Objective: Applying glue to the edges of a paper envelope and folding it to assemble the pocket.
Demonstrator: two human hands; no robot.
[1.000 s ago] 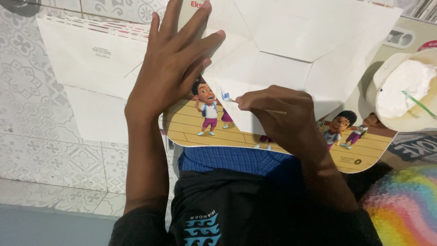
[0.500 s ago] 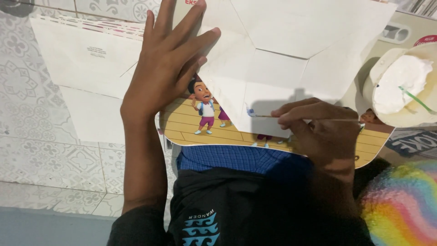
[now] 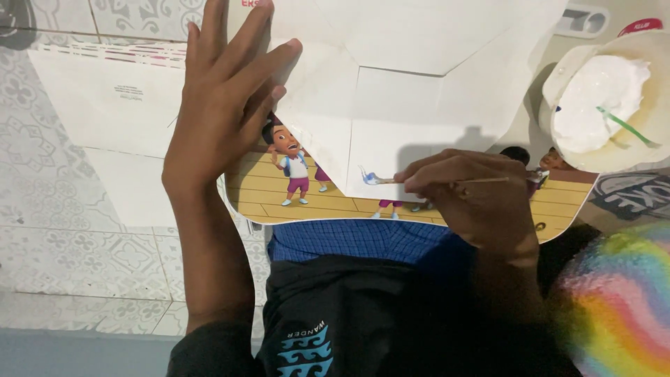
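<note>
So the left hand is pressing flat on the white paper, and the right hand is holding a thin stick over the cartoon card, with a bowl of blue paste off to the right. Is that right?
Nearly. The head view shows the paste in the bowl is white, not blue. The rest holds: the left hand lies flat on the white paper, and the right hand has a thin stick in its grip over the cartoon card.

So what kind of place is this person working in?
Probably a home floor used as a craft spot. The person sits on patterned floor tiles, with white folded card sheets spread out, and an open tub of white paste beside them.
</note>
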